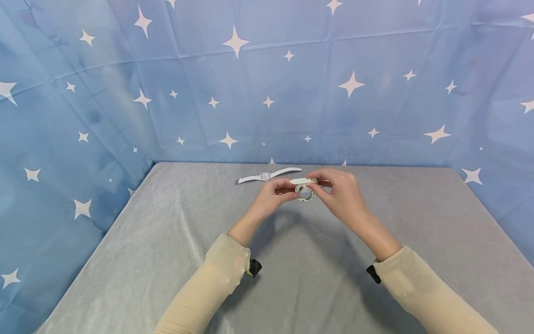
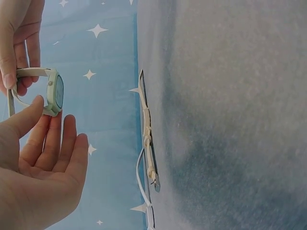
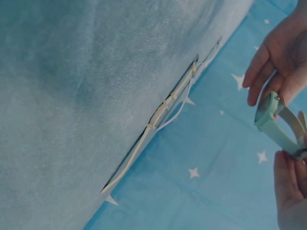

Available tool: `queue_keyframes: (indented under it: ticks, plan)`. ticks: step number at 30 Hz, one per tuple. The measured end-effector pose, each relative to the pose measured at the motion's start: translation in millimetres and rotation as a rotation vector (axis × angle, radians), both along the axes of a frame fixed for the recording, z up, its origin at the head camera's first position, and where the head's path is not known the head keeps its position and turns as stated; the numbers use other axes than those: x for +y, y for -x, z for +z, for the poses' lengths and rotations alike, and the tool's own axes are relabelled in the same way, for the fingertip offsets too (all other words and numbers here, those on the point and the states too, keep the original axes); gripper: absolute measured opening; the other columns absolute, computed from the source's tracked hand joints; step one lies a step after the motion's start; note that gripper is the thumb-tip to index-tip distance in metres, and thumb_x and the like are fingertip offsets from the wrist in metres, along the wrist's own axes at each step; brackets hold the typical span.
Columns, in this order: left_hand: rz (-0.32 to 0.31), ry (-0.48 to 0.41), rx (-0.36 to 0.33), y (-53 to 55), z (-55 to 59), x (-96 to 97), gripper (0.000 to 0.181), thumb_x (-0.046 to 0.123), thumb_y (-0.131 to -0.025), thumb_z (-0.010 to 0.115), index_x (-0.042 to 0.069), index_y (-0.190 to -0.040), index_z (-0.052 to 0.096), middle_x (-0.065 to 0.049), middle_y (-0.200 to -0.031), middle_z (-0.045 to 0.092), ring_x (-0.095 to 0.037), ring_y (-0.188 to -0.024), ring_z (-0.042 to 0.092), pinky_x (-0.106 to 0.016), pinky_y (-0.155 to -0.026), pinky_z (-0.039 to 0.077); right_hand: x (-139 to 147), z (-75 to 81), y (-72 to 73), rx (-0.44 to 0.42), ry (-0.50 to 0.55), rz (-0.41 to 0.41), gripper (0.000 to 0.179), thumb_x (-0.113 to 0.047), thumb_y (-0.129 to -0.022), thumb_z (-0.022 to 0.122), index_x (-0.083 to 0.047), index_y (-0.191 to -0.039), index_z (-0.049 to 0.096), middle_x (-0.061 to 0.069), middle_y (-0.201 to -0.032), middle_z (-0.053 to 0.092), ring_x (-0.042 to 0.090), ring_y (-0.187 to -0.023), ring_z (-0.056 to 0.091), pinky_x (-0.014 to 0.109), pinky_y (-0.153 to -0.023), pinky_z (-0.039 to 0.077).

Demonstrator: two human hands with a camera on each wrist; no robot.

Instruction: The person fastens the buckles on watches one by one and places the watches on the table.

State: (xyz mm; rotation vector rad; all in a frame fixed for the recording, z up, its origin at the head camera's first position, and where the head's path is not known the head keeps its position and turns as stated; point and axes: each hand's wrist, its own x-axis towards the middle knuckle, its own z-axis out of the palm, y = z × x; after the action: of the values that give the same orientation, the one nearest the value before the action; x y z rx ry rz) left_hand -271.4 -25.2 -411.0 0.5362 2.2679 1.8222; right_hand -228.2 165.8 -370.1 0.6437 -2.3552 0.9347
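Note:
A pale green wristwatch (image 1: 306,193) with a grey dial is held up between both hands, its strap bent into a loop. My left hand (image 1: 269,198) pinches the watch near its case, thumb on the strap side and fingers along the case's lower edge; the left wrist view shows this left hand (image 2: 53,177) from the palm side. With thumb and fingertips, my right hand (image 1: 340,190) grips the strap near the buckle end. The buckle (image 3: 300,154) shows at those fingertips in the right wrist view.
A white wristwatch (image 1: 265,176) lies stretched out near the table's back edge. Beside it, a cream wristwatch (image 2: 147,129) shows in the wrist views; the hands hide it in the head view. A star-patterned blue curtain (image 1: 292,116) stands behind the grey cloth-covered table (image 1: 146,260).

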Motion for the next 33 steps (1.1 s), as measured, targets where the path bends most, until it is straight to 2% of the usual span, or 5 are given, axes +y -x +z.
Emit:
queue_keyframes:
  ticks: [5, 15, 20, 27, 33]
  plan:
    - [0.018, -0.005, 0.019, -1.4, -0.5, -0.4, 0.023, 0.002, -0.090, 0.071, -0.005, -0.111, 0.068, -0.022, -0.115, 0.071, -0.023, -0.103, 0.071, -0.028, -0.087, 0.058, -0.4, 0.5, -0.2, -0.010, -0.005, -0.002, 0.016, -0.003, -0.084, 0.079, -0.004, -0.100, 0.074, 0.009, -0.091, 0.075, 0.020, -0.080, 0.072, 0.035, -0.072, 0.062]
    - [0.018, -0.069, 0.051, -1.5, -2.1, -3.7, 0.027, 0.001, -0.089, 0.071, -0.006, -0.115, 0.069, -0.023, -0.114, 0.071, 0.000, -0.086, 0.065, -0.021, -0.080, 0.055, 3.0, -1.5, 0.8, -0.035, -0.031, 0.008, 0.020, -0.003, -0.088, 0.074, -0.009, -0.107, 0.076, 0.008, -0.100, 0.075, 0.021, -0.084, 0.071, 0.036, -0.072, 0.062]
    - [0.017, -0.076, 0.046, -1.3, -1.4, -3.4, 0.027, 0.002, -0.089, 0.071, -0.006, -0.115, 0.069, -0.024, -0.114, 0.070, -0.001, -0.087, 0.065, -0.021, -0.082, 0.056, 4.9, -3.6, 2.3, -0.009, -0.043, 0.043, 0.024, 0.000, -0.088, 0.073, -0.012, -0.108, 0.077, 0.005, -0.103, 0.075, 0.020, -0.086, 0.072, 0.034, -0.072, 0.062]
    - [0.031, -0.102, 0.021, -2.1, -0.3, -3.2, 0.027, 0.001, -0.089, 0.071, -0.006, -0.115, 0.066, -0.025, -0.114, 0.069, -0.014, -0.097, 0.069, -0.026, -0.087, 0.057, 5.8, -5.5, 3.0, -0.010, -0.034, 0.072, 0.024, 0.003, -0.087, 0.072, -0.011, -0.106, 0.078, 0.005, -0.103, 0.075, 0.020, -0.088, 0.072, 0.033, -0.073, 0.062]
    - [0.030, -0.107, 0.026, -2.6, -0.9, -3.8, 0.027, 0.001, -0.089, 0.071, -0.005, -0.114, 0.066, -0.025, -0.114, 0.069, -0.005, -0.091, 0.067, -0.023, -0.084, 0.056, 6.3, -5.8, 2.6, -0.009, -0.044, 0.078, 0.022, 0.001, -0.085, 0.076, -0.010, -0.104, 0.078, 0.004, -0.101, 0.074, 0.017, -0.085, 0.072, 0.031, -0.072, 0.062]
